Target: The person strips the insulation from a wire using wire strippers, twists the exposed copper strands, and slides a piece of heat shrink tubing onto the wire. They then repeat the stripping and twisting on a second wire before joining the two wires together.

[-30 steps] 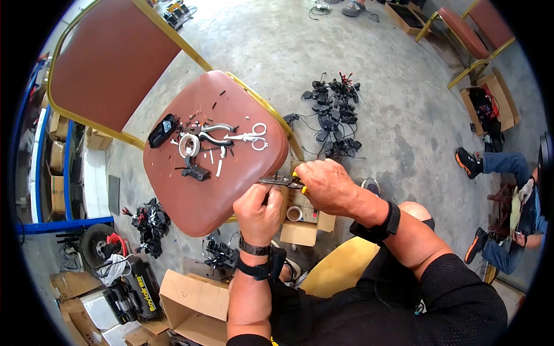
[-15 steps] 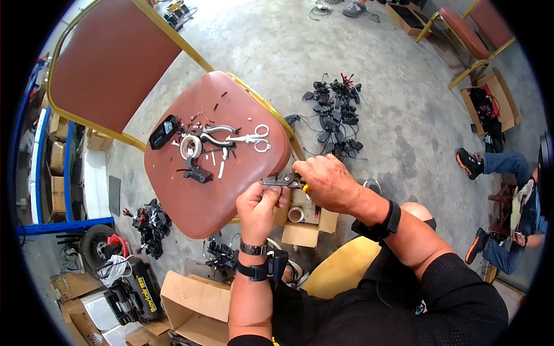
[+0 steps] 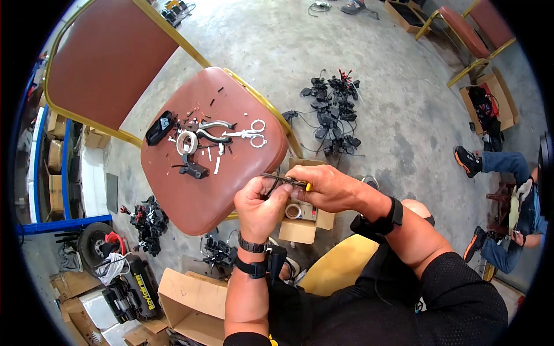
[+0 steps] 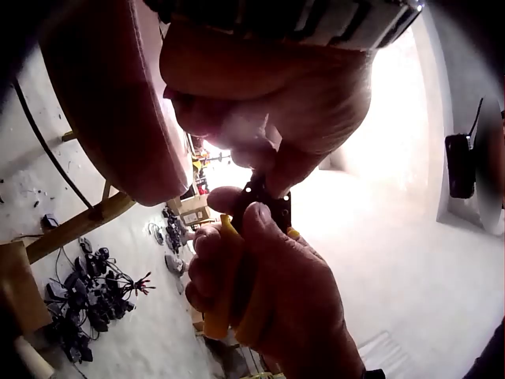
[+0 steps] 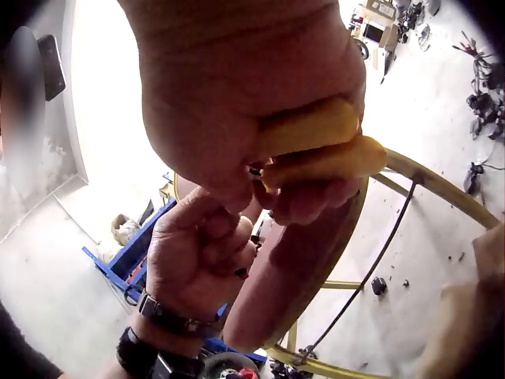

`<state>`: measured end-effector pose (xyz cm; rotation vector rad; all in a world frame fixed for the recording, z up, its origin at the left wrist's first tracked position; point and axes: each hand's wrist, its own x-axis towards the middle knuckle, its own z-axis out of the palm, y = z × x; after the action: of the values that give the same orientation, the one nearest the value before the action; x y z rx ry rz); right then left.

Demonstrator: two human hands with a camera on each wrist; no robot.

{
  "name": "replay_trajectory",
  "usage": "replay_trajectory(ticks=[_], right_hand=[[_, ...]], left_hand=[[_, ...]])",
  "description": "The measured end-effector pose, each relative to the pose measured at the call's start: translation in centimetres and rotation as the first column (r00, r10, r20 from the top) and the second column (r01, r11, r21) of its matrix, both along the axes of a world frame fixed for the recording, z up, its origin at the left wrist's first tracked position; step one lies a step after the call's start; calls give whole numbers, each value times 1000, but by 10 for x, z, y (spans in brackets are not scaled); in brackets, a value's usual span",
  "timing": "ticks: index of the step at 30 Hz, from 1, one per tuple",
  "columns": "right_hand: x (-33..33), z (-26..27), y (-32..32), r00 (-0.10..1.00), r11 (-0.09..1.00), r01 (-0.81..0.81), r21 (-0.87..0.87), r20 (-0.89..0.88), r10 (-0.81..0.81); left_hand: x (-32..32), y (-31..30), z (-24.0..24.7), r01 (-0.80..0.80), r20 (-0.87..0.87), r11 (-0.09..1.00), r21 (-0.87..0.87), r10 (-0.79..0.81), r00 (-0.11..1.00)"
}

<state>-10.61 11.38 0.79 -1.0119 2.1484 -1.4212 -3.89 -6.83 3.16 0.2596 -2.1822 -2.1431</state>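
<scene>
The right hand [image 3: 332, 187] is curled round yellow-handled pliers [image 5: 327, 162], whose dark jaws point left over the seat's near edge. The left hand [image 3: 260, 209] pinches a thin dark piece [image 3: 273, 188] at those jaws, its thumb beside the tool. In the left wrist view the right thumb presses on the dark metal body of the pliers near the left fingertips. What the left fingers pinch is mostly hidden there.
The brown chair seat [image 3: 231, 199] holds scissors [image 3: 249, 134], grey-handled pliers [image 3: 214, 131], a tape roll [image 3: 186, 142], a black device [image 3: 160, 128] and scraps. Black cabled parts [image 3: 330, 115] lie on the floor. Open cartons [image 3: 193, 300] stand below; a seated person [image 3: 508, 173] is at right.
The pliers have turned so their jaws look narrower from above. The left hand has rolled, its thumb now beside the jaws, and a dark thin piece shows between the hands.
</scene>
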Motion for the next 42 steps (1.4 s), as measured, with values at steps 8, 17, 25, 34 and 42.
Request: replay_trajectory(ticks=[8,17,25,34,42], right_hand=[[-2,1,3,958,991,-58,-121,272,89],[-3,9,4,896,982,-67,-176,423,137],[-2,30,7,931,997,-70,-45,356,82],[-4,16,6,918,993,75,-90,396,-33],[-13,15,13,808,946,232,-228,587,-57]], left_hand=[[0,1,0,-19,-114,998,-56,13,993],[0,3,4,-66,-227,976,-208,18,974],[-3,-2,0,128,-146,977,-170,-153,977],[-3,-6,-9,126,-74,967,-220,-145,987],[0,-14,-12,90,-36,960,-265,-103,994]])
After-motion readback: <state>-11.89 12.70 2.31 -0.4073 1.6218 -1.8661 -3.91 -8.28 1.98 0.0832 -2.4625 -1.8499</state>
